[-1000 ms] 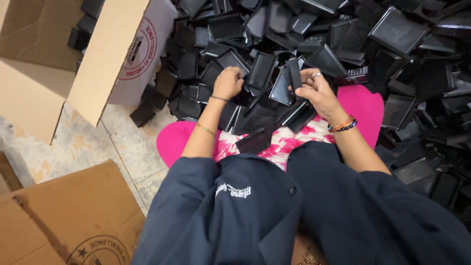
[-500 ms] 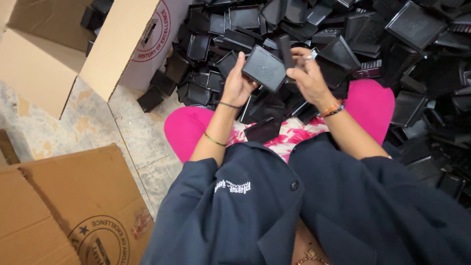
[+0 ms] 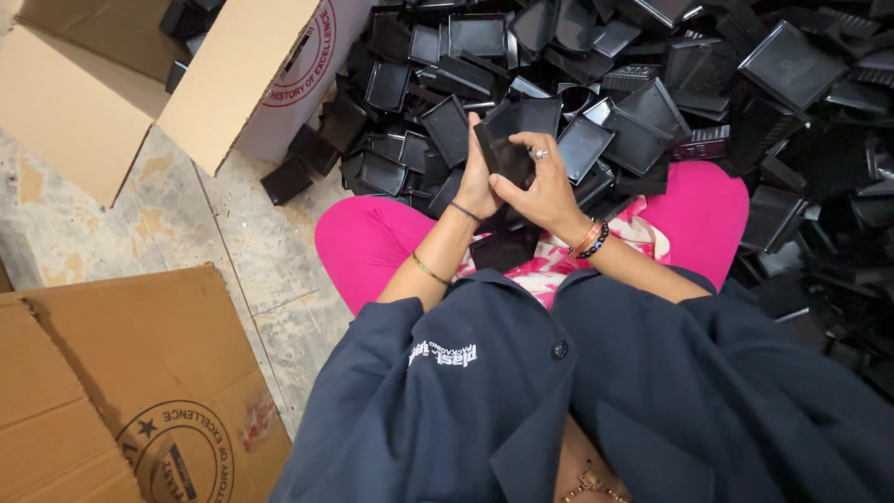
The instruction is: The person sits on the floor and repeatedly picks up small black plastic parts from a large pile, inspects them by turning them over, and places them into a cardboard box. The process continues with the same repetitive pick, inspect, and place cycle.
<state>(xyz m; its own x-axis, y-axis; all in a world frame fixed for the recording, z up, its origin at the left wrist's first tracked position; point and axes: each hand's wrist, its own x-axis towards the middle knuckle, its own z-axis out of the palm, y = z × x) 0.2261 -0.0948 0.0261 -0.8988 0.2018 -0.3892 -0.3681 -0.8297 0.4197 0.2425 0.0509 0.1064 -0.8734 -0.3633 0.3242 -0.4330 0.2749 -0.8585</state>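
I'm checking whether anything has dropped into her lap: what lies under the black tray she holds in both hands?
Under the black tray, held by the left hand and right hand, another black piece rests on the pink lap. The hands hide anything directly beneath.

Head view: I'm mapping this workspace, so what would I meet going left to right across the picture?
Flat cardboard sheet → open cardboard box → left hand → black tray held in both hands → right hand → pile of black trays.
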